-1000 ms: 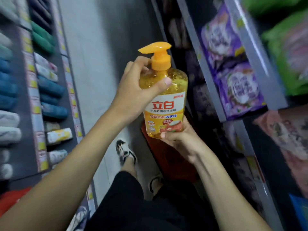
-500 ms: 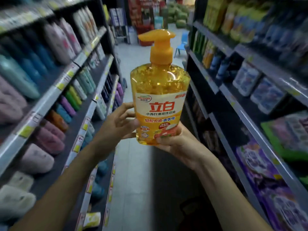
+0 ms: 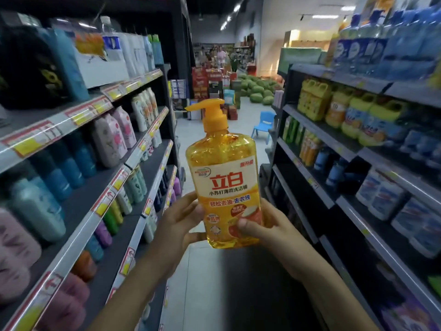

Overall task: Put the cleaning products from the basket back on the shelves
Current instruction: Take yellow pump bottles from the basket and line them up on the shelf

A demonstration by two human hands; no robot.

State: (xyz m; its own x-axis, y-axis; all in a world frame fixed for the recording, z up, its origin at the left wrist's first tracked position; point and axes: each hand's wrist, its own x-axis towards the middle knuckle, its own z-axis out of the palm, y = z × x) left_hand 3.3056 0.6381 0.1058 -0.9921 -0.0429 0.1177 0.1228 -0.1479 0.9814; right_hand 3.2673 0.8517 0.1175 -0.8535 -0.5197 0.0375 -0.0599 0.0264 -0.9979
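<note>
Left hand [image 3: 181, 223] has slid from up by the pump down to the lower side of the dish soap bottle [image 3: 223, 173], and the view's lifted so you can see right down the aisle now. The bottle's see-through amber plastic, flat-fronted with rounded shoulders and a glossy label, and its orange pump [image 3: 211, 115] points left. It's upright, mid-aisle, not on any shelf. The left fingers curl round its lower left edge, while the right hand [image 3: 272, 225] cups the bottom right corner, thumb pressed across the label. The left shelves [image 3: 59, 130] and right shelves [image 3: 307, 177] have grey front rails with price tags and smooth plastic bottles packed in. An open strip of pale floor [image 3: 205, 283] runs between them, with a small blue plastic chair [image 3: 263, 125] further down.
</note>
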